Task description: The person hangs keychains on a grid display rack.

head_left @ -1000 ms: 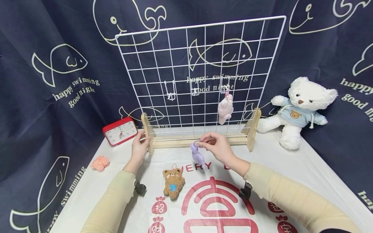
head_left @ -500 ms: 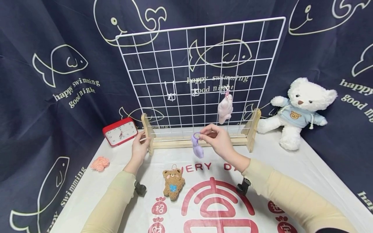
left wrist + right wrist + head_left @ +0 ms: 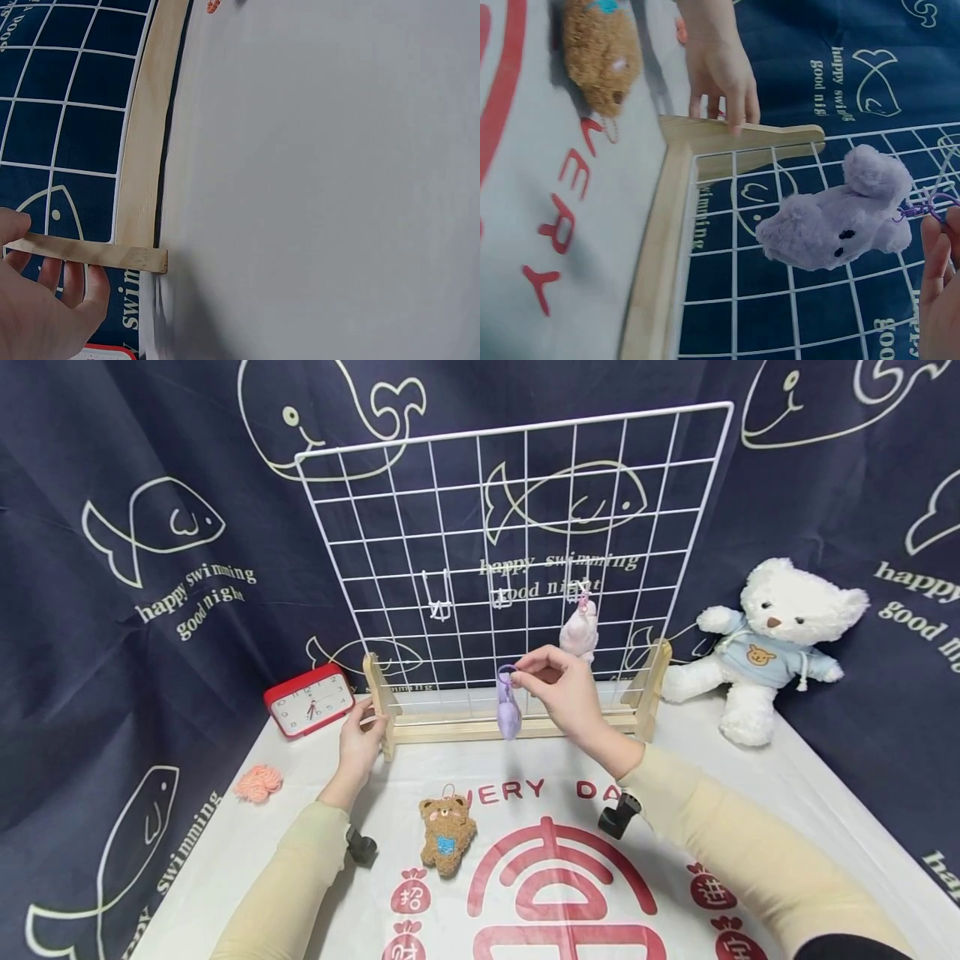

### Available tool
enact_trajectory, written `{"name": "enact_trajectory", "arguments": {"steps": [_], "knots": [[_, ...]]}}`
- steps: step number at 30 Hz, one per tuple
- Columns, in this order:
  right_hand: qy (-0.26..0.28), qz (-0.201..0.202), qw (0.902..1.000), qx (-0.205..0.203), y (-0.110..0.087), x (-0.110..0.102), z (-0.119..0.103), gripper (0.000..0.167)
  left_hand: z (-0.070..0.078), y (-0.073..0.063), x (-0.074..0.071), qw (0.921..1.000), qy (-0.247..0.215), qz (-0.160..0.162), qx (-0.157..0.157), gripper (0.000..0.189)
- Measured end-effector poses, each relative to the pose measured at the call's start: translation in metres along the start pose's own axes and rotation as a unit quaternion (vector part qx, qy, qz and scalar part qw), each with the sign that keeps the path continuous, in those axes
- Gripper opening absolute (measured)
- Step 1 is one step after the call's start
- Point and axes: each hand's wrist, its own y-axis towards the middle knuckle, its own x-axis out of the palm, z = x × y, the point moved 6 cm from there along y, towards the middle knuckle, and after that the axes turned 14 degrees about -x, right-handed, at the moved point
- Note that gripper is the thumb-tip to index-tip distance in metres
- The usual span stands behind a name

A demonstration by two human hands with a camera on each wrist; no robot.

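1. Right hand: thumb and forefinger pinch the purple ring of a lavender plush keychain, which dangles at the hand's 8 o'clock, above the surface.
2. Left hand: clasped round the rack's wooden foot.
3. Pale pink plush keychain: hangs on the white wire grid, 1 o'clock from the right hand.
4. Brown teddy keychain: lies at 7 o'clock from the lavender one.
5. Red alarm clock: 10 o'clock from the left hand.

The right hand pinches the ring of a purple toy before a wire rack whose wooden end the left hand holds. A brown bear lies on the table.
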Motion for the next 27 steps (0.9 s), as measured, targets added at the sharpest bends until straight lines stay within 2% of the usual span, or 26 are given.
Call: {"name": "enact_trajectory", "arguments": {"steps": [8, 16, 27], "knots": [[-0.011, 0.015, 0.9998, -0.004, 0.018, -0.002, -0.015, 0.013, -0.001, 0.0, 0.0, 1.0, -0.001, -0.002, 0.0, 0.047], [0.005, 0.031, 0.9995, -0.002, 0.027, -0.007, -0.01, 0.014, -0.001, 0.0, 0.0, 1.0, -0.005, 0.0, 0.0, 0.046], [0.021, 0.048, 0.9984, -0.024, 0.043, -0.005, -0.018, 0.014, -0.001, 0.0, 0.0, 1.0, -0.004, -0.001, -0.003, 0.046]]}}
